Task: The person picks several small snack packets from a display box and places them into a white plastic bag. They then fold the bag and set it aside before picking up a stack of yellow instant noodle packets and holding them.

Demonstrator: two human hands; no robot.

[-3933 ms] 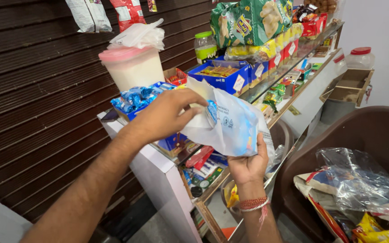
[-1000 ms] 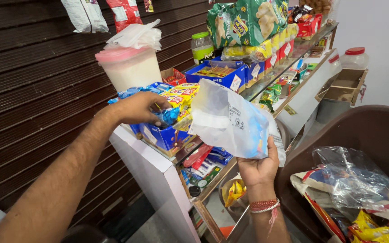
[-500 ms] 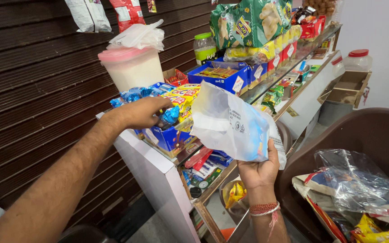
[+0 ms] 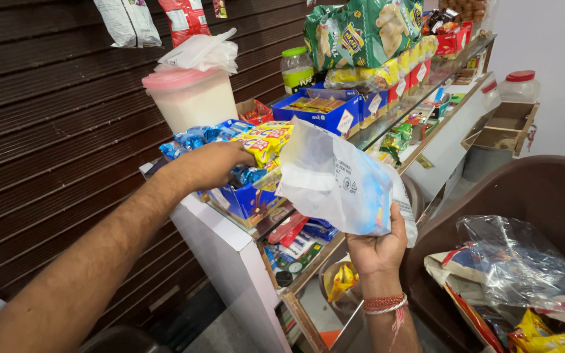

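Right hand (image 4: 377, 245) pinches the white bag (image 4: 335, 180) from below, mouth tilted toward the blue box (image 4: 246, 199) at the bench's near edge, where left hand (image 4: 214, 163) closes on yellow packets (image 4: 266, 140).

White-and-blue bag (image 4: 341, 183); yellow packets (image 4: 266, 140); blue box (image 4: 243, 199); pink-lidded white tub (image 4: 191, 98); brown chair (image 4: 544, 196)
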